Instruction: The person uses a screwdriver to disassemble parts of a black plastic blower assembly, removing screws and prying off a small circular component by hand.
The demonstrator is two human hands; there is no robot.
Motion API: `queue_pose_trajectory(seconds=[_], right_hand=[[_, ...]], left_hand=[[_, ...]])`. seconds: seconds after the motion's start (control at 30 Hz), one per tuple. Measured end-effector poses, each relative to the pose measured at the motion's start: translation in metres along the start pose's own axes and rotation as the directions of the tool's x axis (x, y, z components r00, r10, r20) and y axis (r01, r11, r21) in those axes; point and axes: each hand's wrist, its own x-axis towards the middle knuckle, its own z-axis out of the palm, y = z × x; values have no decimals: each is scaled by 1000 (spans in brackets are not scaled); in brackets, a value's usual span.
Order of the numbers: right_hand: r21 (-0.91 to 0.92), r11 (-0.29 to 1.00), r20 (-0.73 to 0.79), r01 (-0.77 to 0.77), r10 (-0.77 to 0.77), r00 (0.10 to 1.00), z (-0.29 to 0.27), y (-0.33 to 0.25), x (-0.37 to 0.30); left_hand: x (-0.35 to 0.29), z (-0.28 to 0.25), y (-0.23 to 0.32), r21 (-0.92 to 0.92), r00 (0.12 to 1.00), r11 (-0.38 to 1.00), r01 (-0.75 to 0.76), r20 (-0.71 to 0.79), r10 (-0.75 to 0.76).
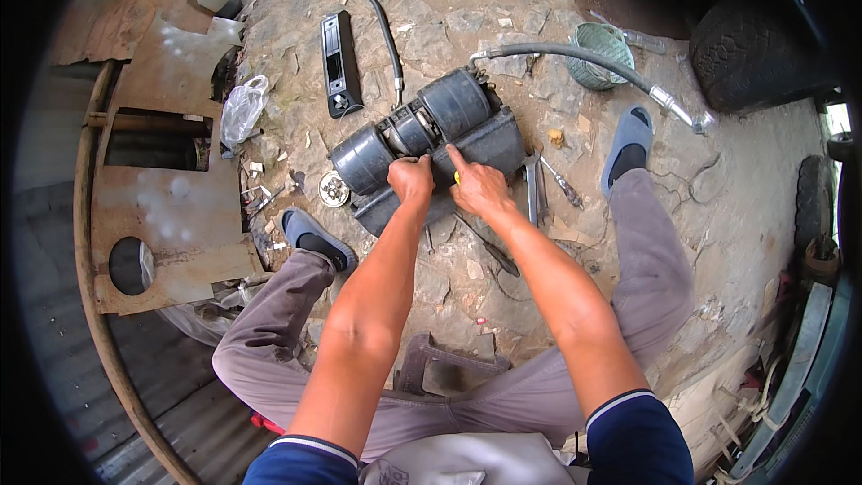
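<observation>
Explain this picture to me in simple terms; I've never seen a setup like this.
There is no robot here. A camera on a person's head looks down through a wide fisheye lens, so straight edges bend near the rim. The two bare hands are the person's own. The left hand and right hand are at a black twin-drum unit. Something yellow shows at the right hand, mostly hidden. Around the unit, on stony ground, lie a black panel, two hoses and a screwdriver.
</observation>
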Motion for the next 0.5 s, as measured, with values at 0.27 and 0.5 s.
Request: queue_pose_trajectory(seconds=[0.27, 0.5], right_hand=[[5, 999, 28, 39, -39, 999, 3, 3, -4], [20, 999, 7, 47, -47, 999, 10, 4, 2]], left_hand=[[-7, 6, -1, 401, 962, 894, -202, -87, 257], [-9, -1, 36, 134, 972, 963, 233, -47, -228]])
